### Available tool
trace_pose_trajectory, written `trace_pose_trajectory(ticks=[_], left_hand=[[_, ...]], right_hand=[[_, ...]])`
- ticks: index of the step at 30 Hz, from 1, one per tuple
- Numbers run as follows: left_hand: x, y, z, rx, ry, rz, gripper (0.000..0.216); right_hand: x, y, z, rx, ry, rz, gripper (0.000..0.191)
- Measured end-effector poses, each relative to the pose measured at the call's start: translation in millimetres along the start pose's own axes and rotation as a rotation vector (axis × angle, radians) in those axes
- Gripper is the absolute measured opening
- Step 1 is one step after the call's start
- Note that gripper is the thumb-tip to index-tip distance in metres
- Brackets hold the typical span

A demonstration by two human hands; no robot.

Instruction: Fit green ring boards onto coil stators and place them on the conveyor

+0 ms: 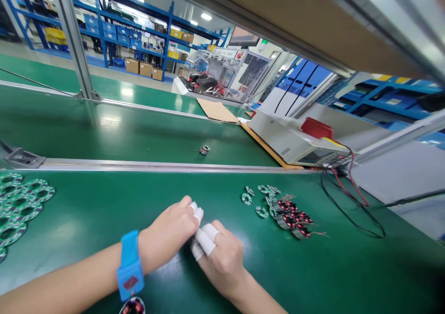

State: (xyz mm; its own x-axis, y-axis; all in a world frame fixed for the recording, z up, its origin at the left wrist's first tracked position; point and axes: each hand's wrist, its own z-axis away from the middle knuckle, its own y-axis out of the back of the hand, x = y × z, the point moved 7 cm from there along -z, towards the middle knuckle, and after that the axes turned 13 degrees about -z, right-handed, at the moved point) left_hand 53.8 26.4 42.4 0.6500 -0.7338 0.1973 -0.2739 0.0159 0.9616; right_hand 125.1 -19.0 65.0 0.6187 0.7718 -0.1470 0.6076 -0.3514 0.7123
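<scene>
My left hand (170, 230) and my right hand (224, 260) meet low over the green workbench (167, 189), fingers curled and nearly touching. White wraps cover several fingertips. Whatever lies between the fingers is hidden by them. A blue wristband (130, 265) circles my left wrist. Below it, at the bottom edge, part of a round copper-wound motor coil (134, 307) shows. Right of my hands lies a cluster of copper-wound motor stators (287, 206) with wire ends sticking out. Small green ring-shaped circuit boards (266, 214) are scattered beside them.
Joined ring-shaped circuit boards (15, 201) lie at the far left. Across the metal rail (156, 166) sits a single stator (205, 150). A beige instrument (288, 140) with red and black cables (347, 191) stands at the back right. Overhead hangs a shelf (295, 22).
</scene>
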Motion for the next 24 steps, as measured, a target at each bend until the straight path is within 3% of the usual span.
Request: trace_pose_trajectory(ticks=[2,5,10,14,17,19,22,24], left_hand=[[2.1,1.7,-0.5,-0.025,-0.047,0.019,0.023],[-6.5,5.6,-3.3,-0.114,-0.104,0.227,0.018],[-31.1,5.4,-7.8,-0.153,-0.026,0.479,0.033],[-34.7,-8.5,-3.8,-0.205,0.001,0.512,0.036],[-34.1,-18.6,0.0,-0.245,-0.049,0.525,0.050],[-36.8,-23.2,0.2,-0.239,-0.059,0.532,0.062],[-48.0,-24.7,-4.7,-0.154,0.048,0.602,0.066],[-57.2,-20.3,-8.6,-0.050,0.168,0.642,0.054]], right_hand=[[4.1,6.8,-2.2,0.008,-0.001,0.040,0.032],[11.6,13.7,0.1,-0.016,0.008,0.066,0.025],[0.6,2.8,15.1,-0.019,0.049,0.041,0.027],[4.5,-7.6,22.4,-0.109,-0.057,-0.130,0.022],[56.9,12.9,22.4,-0.067,-0.287,-0.183,0.022],[117.2,36.2,28.6,-0.013,-0.586,0.011,0.024],[179.7,54.8,31.7,-0.045,-0.678,0.074,0.033],[200.4,57.0,33.6,-0.088,-0.693,0.052,0.029]])
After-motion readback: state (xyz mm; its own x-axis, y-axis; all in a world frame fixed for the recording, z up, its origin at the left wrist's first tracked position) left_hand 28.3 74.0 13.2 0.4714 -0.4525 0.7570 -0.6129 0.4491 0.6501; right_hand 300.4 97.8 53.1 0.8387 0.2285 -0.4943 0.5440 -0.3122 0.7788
